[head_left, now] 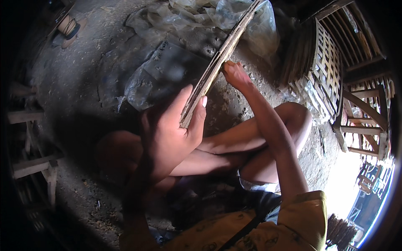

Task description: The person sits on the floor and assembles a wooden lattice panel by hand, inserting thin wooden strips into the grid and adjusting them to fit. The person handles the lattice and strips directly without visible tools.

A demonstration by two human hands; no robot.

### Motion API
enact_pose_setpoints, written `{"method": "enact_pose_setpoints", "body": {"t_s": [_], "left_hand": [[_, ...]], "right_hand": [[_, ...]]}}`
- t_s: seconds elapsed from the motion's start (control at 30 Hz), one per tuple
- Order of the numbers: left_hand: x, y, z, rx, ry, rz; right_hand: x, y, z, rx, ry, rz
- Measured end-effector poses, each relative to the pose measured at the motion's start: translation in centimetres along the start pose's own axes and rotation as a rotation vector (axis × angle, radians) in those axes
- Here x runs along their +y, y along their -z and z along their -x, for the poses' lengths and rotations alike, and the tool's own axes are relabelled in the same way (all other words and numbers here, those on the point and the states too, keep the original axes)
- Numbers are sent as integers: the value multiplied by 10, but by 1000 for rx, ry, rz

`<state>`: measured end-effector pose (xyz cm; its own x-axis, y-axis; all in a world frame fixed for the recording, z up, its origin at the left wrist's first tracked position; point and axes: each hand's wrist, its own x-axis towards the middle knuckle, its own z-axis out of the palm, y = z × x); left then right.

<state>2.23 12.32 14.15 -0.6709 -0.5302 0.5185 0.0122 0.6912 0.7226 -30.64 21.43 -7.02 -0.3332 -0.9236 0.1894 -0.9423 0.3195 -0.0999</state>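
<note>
Nearest the camera, raised over the lap: a left hand (169,136), grasping the lower end of a long split wooden strip (226,48) between thumb and fingers. Slanting up and away to the right in that grasp, past the top edge of the view; rough and dark along one face, paler along the other, with splits running lengthwise. Farther up, reaching in with a right hand (238,76), curled tight and touching the strip's right edge; cannot tell whether gripping it or only pressing against it.

Sitting cross-legged on an earthen floor (90,81), with folded legs (234,137) below the strip. Wearing a yellow patterned shirt (301,213), crossed by a dark strap (251,226).

Beyond the strip, lying crumpled on the floor: clear plastic sheeting (259,29). To the left of the strip, spread flatter and dusty: another plastic sheet (144,83). At the upper left, wound with dark cord: a spool (68,27). Along the left side, mostly in shadow: a wooden stool (31,167). On the right, standing near the knee: a woven lattice panel (328,62), just beside a wooden frame (364,129). Low on the right, near the glare: a pile of thin sticks (341,232).
</note>
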Motion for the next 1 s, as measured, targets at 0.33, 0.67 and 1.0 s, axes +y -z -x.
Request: {"method": "enact_pose_setpoints", "body": {"t_s": [0.33, 0.67, 1.0], "left_hand": [[12, 6, 2, -63, 14, -121], [12, 17, -3, -123, -29, -109], [1, 19, -10, -190, 279, 270]], "right_hand": [[-26, 0, -13, 55, -208, -54], [8, 10, -4, -142, -518, -375], [2, -26, 12, 37, -763, -787]]}}
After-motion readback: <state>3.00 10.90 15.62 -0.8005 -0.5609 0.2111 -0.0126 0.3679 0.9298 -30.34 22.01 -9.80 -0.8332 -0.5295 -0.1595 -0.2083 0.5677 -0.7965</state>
